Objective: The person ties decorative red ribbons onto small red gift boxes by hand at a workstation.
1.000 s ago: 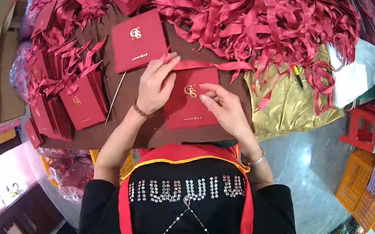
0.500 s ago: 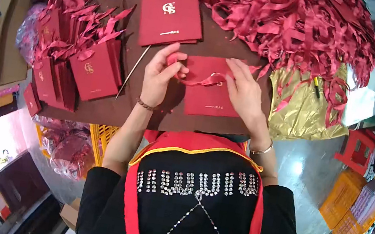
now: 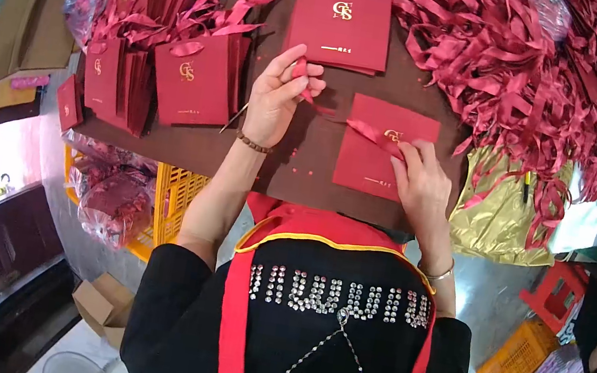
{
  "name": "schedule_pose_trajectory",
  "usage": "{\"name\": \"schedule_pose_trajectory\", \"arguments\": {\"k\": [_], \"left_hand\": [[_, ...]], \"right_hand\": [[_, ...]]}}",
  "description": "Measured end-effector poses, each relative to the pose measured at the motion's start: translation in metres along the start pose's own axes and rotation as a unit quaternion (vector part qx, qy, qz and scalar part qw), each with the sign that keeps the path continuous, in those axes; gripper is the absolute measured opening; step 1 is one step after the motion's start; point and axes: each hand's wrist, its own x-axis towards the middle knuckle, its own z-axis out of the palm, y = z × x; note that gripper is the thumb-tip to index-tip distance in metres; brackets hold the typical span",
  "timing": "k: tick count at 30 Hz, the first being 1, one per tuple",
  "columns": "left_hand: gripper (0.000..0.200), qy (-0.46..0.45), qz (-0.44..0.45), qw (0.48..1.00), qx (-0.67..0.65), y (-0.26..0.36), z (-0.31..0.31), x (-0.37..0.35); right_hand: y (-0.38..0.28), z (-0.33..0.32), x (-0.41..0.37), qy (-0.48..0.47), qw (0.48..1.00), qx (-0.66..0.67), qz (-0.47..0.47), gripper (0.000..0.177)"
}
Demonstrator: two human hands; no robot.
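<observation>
A flat dark-red paper bag (image 3: 364,166) with a gold monogram lies on the brown table in front of me. A red ribbon (image 3: 371,132) runs across its face. My left hand (image 3: 278,97), left of the bag and raised off it, is closed with a red ribbon end between its fingers. Over the bag's right side, my right hand (image 3: 424,181) pinches the ribbon near the monogram. How the ribbon joins the bag is not clear. Just beyond lies a small stack of matching bags (image 3: 350,34). Beside my left wrist shows a thin metal rod (image 3: 234,118), partly hidden.
Red bags with ribbon handles (image 3: 193,88) stand in groups at the left. A large heap of red ribbons (image 3: 519,73) covers the right back. Gold sheeting (image 3: 500,218) hangs at the right edge. A yellow crate (image 3: 180,195) with wrapped bundles sits below left.
The view has shifted, so the table things appear moved. My left hand has drawn away leftward from the bag with the ribbon, and my right fingers have closed on the ribbon.
</observation>
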Motion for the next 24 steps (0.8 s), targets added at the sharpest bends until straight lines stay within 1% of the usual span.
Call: {"name": "schedule_pose_trajectory", "arguments": {"k": [1,2,4,5,6,8,9,12,13,15,17,19,20,22,23,24], "left_hand": [[0.044,0.007,0.001,1.000,-0.013,0.000,-0.001,0.001],[0.044,0.010,0.003,1.000,-0.013,0.000,-0.003,0.002],[0.035,0.055,-0.025,0.996,-0.062,-0.001,-0.010,0.005],[0.031,0.072,-0.022,0.994,-0.077,-0.003,-0.015,0.006],[0.031,0.073,-0.023,0.994,-0.078,-0.004,-0.017,0.007],[0.034,0.111,0.038,0.991,-0.062,-0.004,-0.020,0.009],[0.039,0.121,0.045,0.990,-0.056,0.001,-0.016,0.009],[0.046,0.077,0.051,0.991,-0.100,0.009,-0.009,0.012],[0.046,0.077,0.051,0.991,-0.100,0.010,-0.011,0.012],[0.045,0.014,0.047,0.987,-0.151,0.015,-0.016,0.015],[0.043,0.005,0.047,0.989,-0.139,0.019,-0.017,0.014],[0.037,0.006,0.037,0.993,-0.109,0.023,-0.013,0.010],[0.037,0.009,0.042,0.993,-0.107,0.025,-0.011,0.008],[0.036,0.017,-0.008,0.997,-0.069,0.026,-0.008,0.006],[0.034,0.021,-0.010,0.998,-0.054,0.024,-0.008,0.006],[0.034,0.024,-0.007,0.998,-0.054,0.024,-0.008,0.005]], "right_hand": [[0.003,0.004,0.000,0.028,0.999,-0.005,-0.032,0.019],[0.004,0.005,0.001,0.027,0.999,-0.005,-0.035,0.019],[0.008,0.006,0.002,0.026,0.998,-0.021,-0.062,0.016],[0.010,0.007,0.002,0.024,0.998,-0.021,-0.061,0.016],[0.012,0.007,0.003,0.018,0.998,-0.014,-0.063,0.016],[0.013,0.007,0.003,0.013,0.998,-0.008,-0.064,0.016],[0.011,0.006,0.004,0.004,0.999,0.005,-0.050,0.016],[0.011,0.001,0.006,-0.019,0.999,0.015,-0.030,0.018],[0.011,0.000,0.007,-0.033,0.999,0.013,-0.026,0.020],[0.009,-0.001,0.008,-0.029,0.999,-0.006,-0.041,0.020],[0.007,-0.002,0.008,-0.024,0.998,-0.023,-0.060,0.020],[0.007,-0.002,0.008,-0.028,0.998,0.005,-0.062,0.020],[0.005,-0.003,0.008,-0.028,0.997,0.008,-0.068,0.020],[0.000,-0.006,0.008,-0.072,0.996,0.017,-0.049,0.021],[-0.002,-0.006,0.008,-0.085,0.994,0.046,-0.048,0.021],[-0.004,-0.006,0.009,-0.087,0.994,0.047,-0.051,0.021]]}}
